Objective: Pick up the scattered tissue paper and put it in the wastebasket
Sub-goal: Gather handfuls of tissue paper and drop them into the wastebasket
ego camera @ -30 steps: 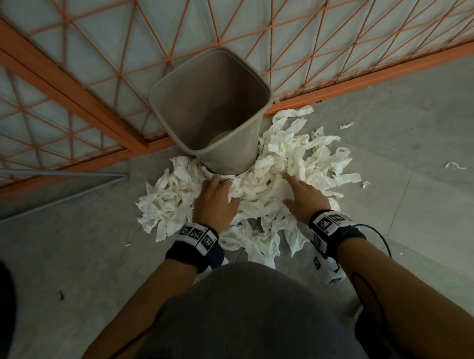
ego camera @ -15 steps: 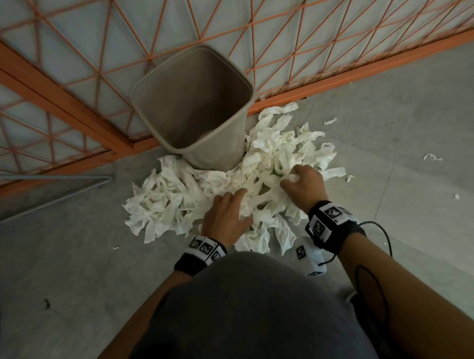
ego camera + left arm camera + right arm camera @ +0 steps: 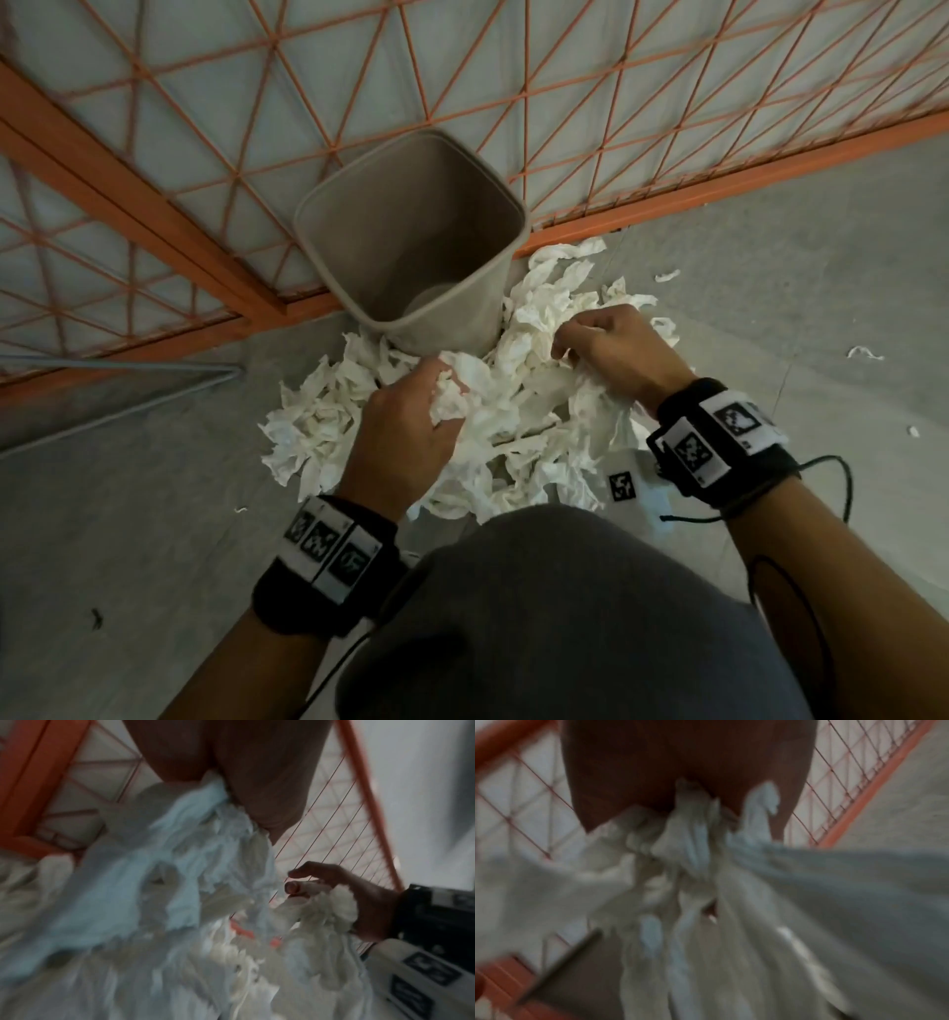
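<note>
A heap of crumpled white tissue paper (image 3: 524,411) lies on the grey floor in front of a beige wastebasket (image 3: 493,288), which stands open and looks empty. My left hand (image 3: 426,406) grips a bunch of tissue (image 3: 200,845) just below the basket's near wall. My right hand (image 3: 590,339) curls round another bunch (image 3: 695,845) to the right of the basket, and strips hang down from it. Both wrist views are blurred and filled with tissue. In the left wrist view the right hand (image 3: 334,884) shows with tissue under its fingers.
An orange wire-mesh fence (image 3: 667,205) runs right behind the basket. A grey metal rod (image 3: 118,367) lies on the floor at left. Small tissue scraps (image 3: 666,276) lie on the floor to the right. My grey-clad knee (image 3: 565,616) fills the bottom.
Both hands went from lying spread on the heap to closing on bunches of tissue and lifting them towards the basket. The camera has come closer.
</note>
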{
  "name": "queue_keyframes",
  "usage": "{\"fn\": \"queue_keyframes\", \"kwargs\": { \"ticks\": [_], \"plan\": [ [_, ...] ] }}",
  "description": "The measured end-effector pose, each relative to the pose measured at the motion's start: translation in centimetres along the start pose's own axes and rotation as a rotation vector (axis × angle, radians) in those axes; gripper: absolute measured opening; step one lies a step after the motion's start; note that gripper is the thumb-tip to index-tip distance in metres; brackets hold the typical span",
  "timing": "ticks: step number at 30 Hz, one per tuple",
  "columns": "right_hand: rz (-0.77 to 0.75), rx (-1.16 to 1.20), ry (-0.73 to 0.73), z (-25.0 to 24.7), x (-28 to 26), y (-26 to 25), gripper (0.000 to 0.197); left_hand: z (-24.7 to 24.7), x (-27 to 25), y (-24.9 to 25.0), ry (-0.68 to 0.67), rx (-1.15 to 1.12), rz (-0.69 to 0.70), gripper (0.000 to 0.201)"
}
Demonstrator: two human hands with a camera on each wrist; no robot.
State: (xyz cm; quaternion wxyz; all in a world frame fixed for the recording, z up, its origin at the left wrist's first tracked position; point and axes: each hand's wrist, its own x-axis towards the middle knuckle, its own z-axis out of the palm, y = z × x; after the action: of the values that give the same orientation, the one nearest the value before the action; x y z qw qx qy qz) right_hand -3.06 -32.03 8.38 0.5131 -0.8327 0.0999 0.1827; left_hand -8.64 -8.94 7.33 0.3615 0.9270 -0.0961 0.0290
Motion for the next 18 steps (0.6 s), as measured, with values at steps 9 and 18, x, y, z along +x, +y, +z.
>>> {"fn": "queue_keyframes", "kwargs": {
  "ticks": [9, 18],
  "plan": [
    [-0.517, 0.282, -0.183, -2.7, -1.6, -11.5, 0.039, -8.5, 5.4, 7.4, 0.335, -0.376, 0.077, 0.033],
    [-0.823, 0.294, 0.024, -1.8, 1.2, -19.6, 0.026, -16.2, 12.4, 10.9, 0.185, -0.488, 0.267, 0.012]
  ]
}}
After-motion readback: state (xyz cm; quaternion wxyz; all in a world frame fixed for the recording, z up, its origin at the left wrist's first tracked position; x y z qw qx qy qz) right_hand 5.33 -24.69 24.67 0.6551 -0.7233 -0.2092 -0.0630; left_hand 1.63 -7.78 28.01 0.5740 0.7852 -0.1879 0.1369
